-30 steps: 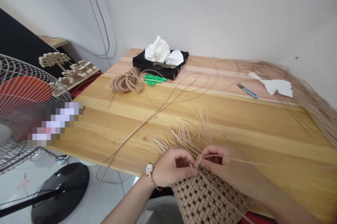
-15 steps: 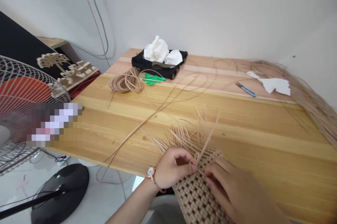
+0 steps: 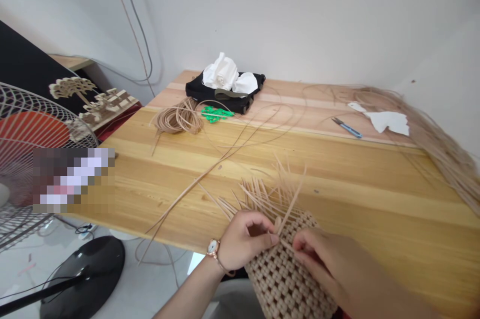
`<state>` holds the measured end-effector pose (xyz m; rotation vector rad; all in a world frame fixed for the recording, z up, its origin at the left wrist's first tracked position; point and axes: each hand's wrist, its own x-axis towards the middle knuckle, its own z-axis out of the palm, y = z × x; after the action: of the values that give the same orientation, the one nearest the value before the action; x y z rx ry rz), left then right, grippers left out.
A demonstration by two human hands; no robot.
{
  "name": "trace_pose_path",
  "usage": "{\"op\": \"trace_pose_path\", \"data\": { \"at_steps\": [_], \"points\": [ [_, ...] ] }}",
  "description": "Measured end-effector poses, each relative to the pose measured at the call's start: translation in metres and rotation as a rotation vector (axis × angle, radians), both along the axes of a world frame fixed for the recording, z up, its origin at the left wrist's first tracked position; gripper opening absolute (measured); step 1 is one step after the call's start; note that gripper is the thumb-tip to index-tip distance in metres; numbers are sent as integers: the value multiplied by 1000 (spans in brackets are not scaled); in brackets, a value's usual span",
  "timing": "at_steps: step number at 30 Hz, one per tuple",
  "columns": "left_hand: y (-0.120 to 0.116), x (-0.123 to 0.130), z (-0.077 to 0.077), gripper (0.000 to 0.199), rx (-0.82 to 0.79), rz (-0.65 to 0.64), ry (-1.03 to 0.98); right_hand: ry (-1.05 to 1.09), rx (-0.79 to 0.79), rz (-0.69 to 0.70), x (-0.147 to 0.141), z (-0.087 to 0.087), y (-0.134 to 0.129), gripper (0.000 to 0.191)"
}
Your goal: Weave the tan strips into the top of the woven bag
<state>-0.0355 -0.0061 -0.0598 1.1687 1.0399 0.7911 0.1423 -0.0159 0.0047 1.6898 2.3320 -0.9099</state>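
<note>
One woven piece (image 3: 288, 279), openwork, at the near side of the bench (image 3: 150, 174), with loose ends (image 3: 258, 194) fanning from its far part. Left hand (image 3: 243, 241), watch (image 3: 213, 247) at the wrist: thumb and forefinger pinching the woven piece by its edge, below a small loop. Right hand (image 3: 330, 259): thumb and forefinger pinching a thin strand (image 3: 287, 244) over the weave. Beyond: one coil (image 3: 176, 116) beside a green bundle (image 3: 215, 114); black bag (image 3: 195, 90) bearing white tissue (image 3: 221, 73); blue-handled snips (image 3: 347, 128) near torn paper (image 3: 388, 121).

On the counter (image 3: 375, 179) a coil (image 3: 173, 120) lies before a bag (image 3: 194, 89), with snips (image 3: 347, 128) to their right and the woven piece (image 3: 283, 279) in front.
</note>
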Motion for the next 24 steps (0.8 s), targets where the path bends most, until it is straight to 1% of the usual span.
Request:
{"op": "trace_pose_path", "data": {
  "at_steps": [2, 4, 6, 8, 10, 13, 15, 18, 20, 22, 24],
  "points": [
    [0, 0, -1, 20, 12, -2, -4, 135, -149, -37, 4, 7, 5, 11],
    [1, 0, -1, 20, 19, 3, -6, 321, -283, -119, 9, 8, 9, 11],
    [1, -1, 0, 19, 39, 7, 2, 498, -457, -286, 12, 5, 13, 14],
    [1, -1, 2, 19, 88, 1, 30, 643, -624, -466, 12, 2, 16, 22],
    [1, -2, 5, 18, 174, -10, 79, 739, -720, -574, 9, -1, 18, 29],
    [1, -1, 9, 14, 305, -38, 153, 801, -719, -599, 2, -2, 21, 29],
    [2, -1, 11, 12, 350, -59, 186, 811, -703, -591, -1, -3, 22, 26],
    [4, 0, 13, 10, 365, -85, 214, 828, -666, -590, -3, -5, 22, 24],
    [6, 0, 13, 9, 366, -106, 216, 840, -646, -586, -4, -6, 22, 27],
    [7, -1, 13, 9, 368, -124, 215, 846, -655, -546, -4, -6, 23, 32],
    [8, -1, 13, 8, 372, -142, 225, 829, -685, -475, -3, -6, 24, 29]
  ]
}}
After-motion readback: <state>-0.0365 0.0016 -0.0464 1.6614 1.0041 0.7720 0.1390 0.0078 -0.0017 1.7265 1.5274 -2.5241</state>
